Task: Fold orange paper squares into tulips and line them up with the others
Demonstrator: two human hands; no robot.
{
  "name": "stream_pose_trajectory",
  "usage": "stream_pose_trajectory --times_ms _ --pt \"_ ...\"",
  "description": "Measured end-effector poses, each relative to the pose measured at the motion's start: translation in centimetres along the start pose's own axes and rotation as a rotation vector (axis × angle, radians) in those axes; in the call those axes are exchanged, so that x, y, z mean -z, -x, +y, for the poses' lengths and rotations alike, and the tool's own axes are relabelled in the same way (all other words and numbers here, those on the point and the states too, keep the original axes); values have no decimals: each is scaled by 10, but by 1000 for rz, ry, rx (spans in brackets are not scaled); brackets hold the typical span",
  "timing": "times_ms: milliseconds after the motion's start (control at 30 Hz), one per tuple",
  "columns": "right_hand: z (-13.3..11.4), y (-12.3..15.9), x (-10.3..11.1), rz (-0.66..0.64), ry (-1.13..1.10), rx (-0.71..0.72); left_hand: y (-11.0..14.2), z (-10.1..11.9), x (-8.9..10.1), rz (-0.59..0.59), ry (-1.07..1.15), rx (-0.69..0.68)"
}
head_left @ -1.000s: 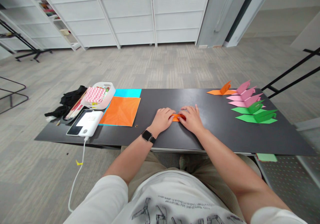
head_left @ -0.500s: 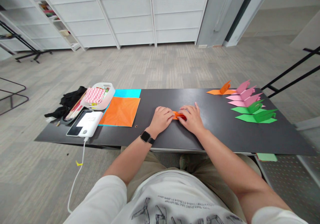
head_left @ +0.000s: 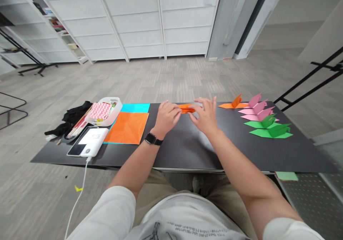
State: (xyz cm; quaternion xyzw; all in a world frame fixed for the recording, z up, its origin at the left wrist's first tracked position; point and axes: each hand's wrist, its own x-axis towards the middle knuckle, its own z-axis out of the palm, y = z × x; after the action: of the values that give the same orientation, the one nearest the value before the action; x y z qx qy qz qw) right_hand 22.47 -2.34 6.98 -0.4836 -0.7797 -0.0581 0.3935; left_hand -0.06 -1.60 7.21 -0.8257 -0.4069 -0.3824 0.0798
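Note:
Between my two hands is a small folded piece of orange origami paper (head_left: pixel 186 107), raised above the dark table (head_left: pixel 184 150). My left hand (head_left: pixel 167 117) pinches its left end, with a black watch (head_left: pixel 150 138) on that wrist. At the right end, my right hand (head_left: pixel 204 115) grips the paper between thumb and fingers, while some of its other fingers point up. My fingers hide both ends of the folded paper.
Orange paper sheets (head_left: pixel 128 128) lie over blue sheets (head_left: pixel 135 107) on the left. Beyond them are a white basket (head_left: pixel 116 110), a power bank (head_left: pixel 94 142) with a cable, a phone (head_left: pixel 76 150) and black cloth (head_left: pixel 76 112). Folded green (head_left: pixel 270 131), pink (head_left: pixel 258 113) and orange cranes (head_left: pixel 234 103) line the right.
Both hands have lifted the folded orange paper up and away from me, off the tabletop. My right fingers are spread more. The camera view has tilted slightly upward.

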Motion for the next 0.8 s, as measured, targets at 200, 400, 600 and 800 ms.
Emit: stream_pose_trajectory --times_ms 200,400,600,800 --pt "6 6 -48 250 -412 -364 -4 -4 -27 245 88 199" --pt "0 21 -88 178 -944 -575 9 -3 -44 228 124 257" --pt "-8 19 -88 17 -1146 -644 11 1 -45 171 156 198" --pt "-6 19 -88 101 -1053 -586 16 3 -49 151 141 183"
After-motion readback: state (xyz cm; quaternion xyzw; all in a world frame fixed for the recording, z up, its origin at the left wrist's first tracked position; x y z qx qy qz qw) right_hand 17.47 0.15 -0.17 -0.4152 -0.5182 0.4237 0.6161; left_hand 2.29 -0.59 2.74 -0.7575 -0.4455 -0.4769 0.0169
